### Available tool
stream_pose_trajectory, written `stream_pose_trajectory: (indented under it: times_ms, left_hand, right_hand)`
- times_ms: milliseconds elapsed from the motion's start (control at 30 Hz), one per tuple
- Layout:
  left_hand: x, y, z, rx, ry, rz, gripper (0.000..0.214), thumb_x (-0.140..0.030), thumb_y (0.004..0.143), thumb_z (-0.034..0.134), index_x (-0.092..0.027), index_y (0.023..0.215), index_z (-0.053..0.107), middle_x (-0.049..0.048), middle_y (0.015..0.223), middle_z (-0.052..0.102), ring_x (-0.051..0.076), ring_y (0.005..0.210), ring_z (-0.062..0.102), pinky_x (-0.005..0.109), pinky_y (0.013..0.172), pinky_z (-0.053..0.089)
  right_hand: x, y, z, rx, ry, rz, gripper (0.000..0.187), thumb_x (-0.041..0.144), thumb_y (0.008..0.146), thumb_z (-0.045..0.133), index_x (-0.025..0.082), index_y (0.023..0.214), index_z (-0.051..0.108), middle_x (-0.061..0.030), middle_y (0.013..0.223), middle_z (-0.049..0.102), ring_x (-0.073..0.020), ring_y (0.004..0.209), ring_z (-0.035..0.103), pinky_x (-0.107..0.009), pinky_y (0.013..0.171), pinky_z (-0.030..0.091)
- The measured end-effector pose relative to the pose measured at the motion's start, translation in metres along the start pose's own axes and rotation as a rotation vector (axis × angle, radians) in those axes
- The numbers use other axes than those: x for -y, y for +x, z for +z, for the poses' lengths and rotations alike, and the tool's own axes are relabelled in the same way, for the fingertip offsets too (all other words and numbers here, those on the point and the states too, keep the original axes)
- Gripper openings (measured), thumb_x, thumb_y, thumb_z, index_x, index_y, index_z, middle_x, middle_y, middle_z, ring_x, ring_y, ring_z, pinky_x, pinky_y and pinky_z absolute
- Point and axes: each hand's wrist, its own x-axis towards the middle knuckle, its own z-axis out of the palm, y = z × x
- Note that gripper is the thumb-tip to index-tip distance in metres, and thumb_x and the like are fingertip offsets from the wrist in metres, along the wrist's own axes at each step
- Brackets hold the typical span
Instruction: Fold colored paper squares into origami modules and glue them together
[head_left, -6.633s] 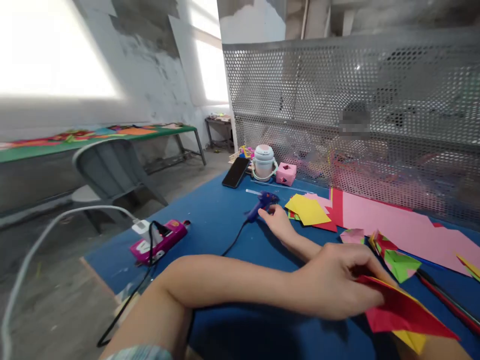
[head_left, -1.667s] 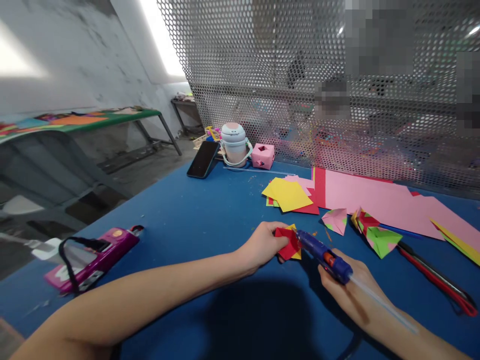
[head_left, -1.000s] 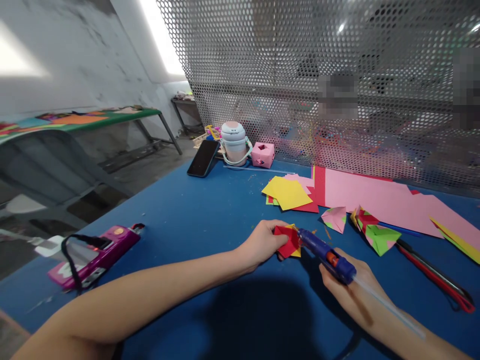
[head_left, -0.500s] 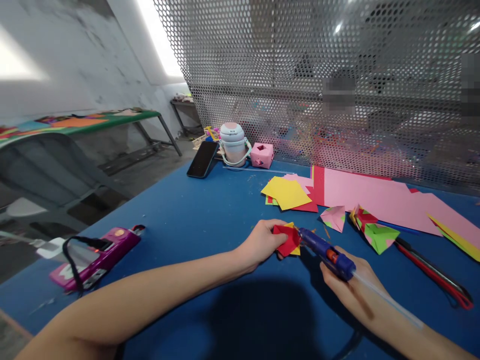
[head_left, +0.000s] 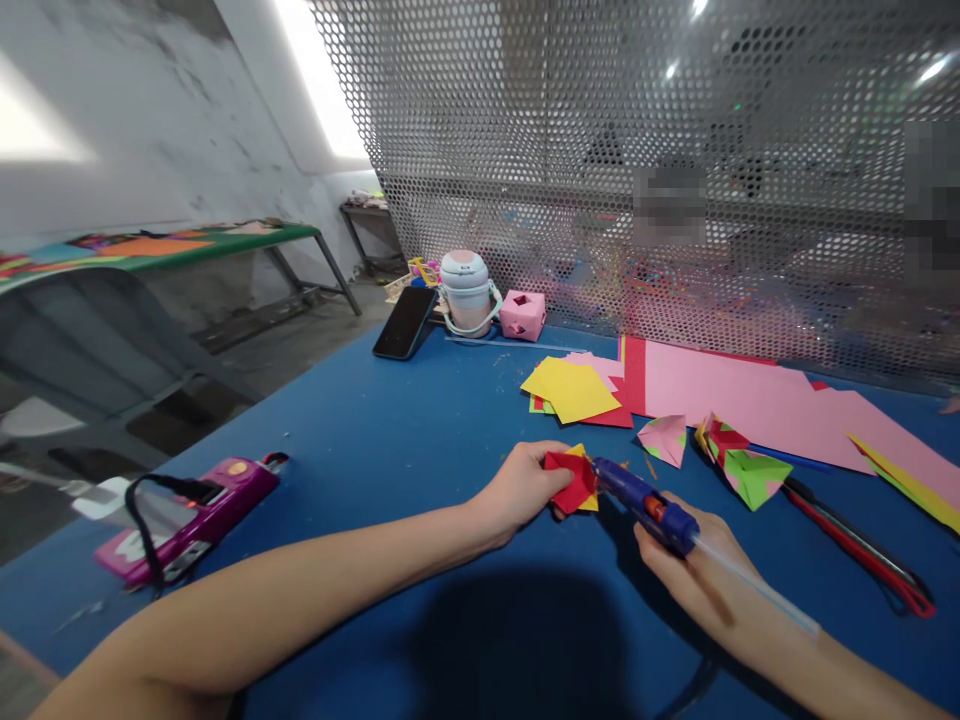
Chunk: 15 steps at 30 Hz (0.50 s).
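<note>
The folded red-and-yellow paper (head_left: 572, 485) is up off the blue table (head_left: 390, 430), pinched at its edge between the thumb and fingers of the left hand (head_left: 521, 490), which comes in from its 9 o'clock. From 4 o'clock the right hand (head_left: 679, 572) wraps the blue glue gun (head_left: 637, 500), its nozzle at the paper's right edge; whether the tip touches, or any glue is out, I cannot tell, and the trigger is hidden. The hands are apart, with paper and gun between them. The step in hand looks like gluing that edge; the next move calls for a steady pinch and a nozzle kept off the fingertips. Near the paper at 12 o'clock lies a pile of yellow squares (head_left: 574, 388). At 2 o'clock, a small pink folded piece (head_left: 665, 438) is probably what the gun would brush first if swung that way; toward 3 come a green-and-red folded piece (head_left: 750, 472) and a red-and-black tool (head_left: 855, 548). Pink sheets (head_left: 750, 395) spread beyond, at 2. A pink box (head_left: 523, 316), a lidded bottle (head_left: 466, 295) and a phone (head_left: 405, 322) stand around 11 to 10 o'clock, well away. The purple power strip (head_left: 195, 520) sits at 9, beyond the left forearm.
</note>
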Motion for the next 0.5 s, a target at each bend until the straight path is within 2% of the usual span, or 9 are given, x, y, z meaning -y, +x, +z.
stream_pose_trajectory:
  times_ms: [133,233,300,400,500]
  left_hand:
    - [0.001,0.001,-0.001,0.0,-0.052,0.011,0.02,-0.004,0.064,0.048,-0.01,0.076,0.062,-0.0022,0.051,0.058,0.007,0.039,0.049,0.018,0.038,0.039]
    - [0.001,0.002,-0.003,-0.031,-0.105,0.0,0.017,-0.006,0.064,0.051,-0.01,0.078,0.06,-0.0007,0.054,0.059,0.009,0.042,0.051,0.019,0.038,0.04]
    - [0.0,0.002,-0.003,-0.048,-0.144,-0.024,0.016,-0.007,0.064,0.053,-0.01,0.079,0.059,0.0002,0.055,0.06,0.009,0.042,0.052,0.019,0.038,0.04]
    - [-0.002,-0.001,-0.001,-0.056,-0.182,-0.077,0.017,-0.007,0.064,0.053,-0.01,0.08,0.056,0.0007,0.055,0.06,0.008,0.039,0.051,0.018,0.037,0.038]
    - [-0.004,-0.009,0.004,-0.027,-0.211,-0.114,0.016,-0.009,0.065,0.055,-0.011,0.08,0.053,0.0009,0.054,0.061,0.009,0.04,0.053,0.018,0.037,0.037]
  right_hand:
    - [0.001,-0.001,-0.003,-0.05,0.0,0.074,0.024,0.031,0.081,0.047,0.021,0.059,0.044,0.003,0.049,0.05,-0.0126,0.043,0.05,-0.022,0.044,0.042]
    - [-0.008,-0.003,-0.001,-0.027,-0.009,0.144,0.03,0.037,0.083,0.045,0.021,0.058,0.045,0.0039,0.044,0.046,-0.0126,0.04,0.048,-0.022,0.041,0.04]
    - [-0.016,-0.003,0.001,-0.022,-0.03,0.152,0.032,0.039,0.085,0.044,0.02,0.06,0.048,0.0029,0.048,0.05,-0.0135,0.044,0.05,-0.023,0.044,0.041]
    - [-0.028,0.002,0.004,-0.025,-0.059,0.081,0.027,0.039,0.087,0.043,0.018,0.075,0.056,-0.0008,0.067,0.061,-0.0173,0.064,0.059,-0.026,0.059,0.048]
    - [-0.033,0.008,0.005,-0.042,-0.237,0.01,0.029,0.039,0.087,0.042,0.017,0.085,0.061,-0.0063,0.083,0.065,-0.0226,0.082,0.062,-0.033,0.073,0.049]
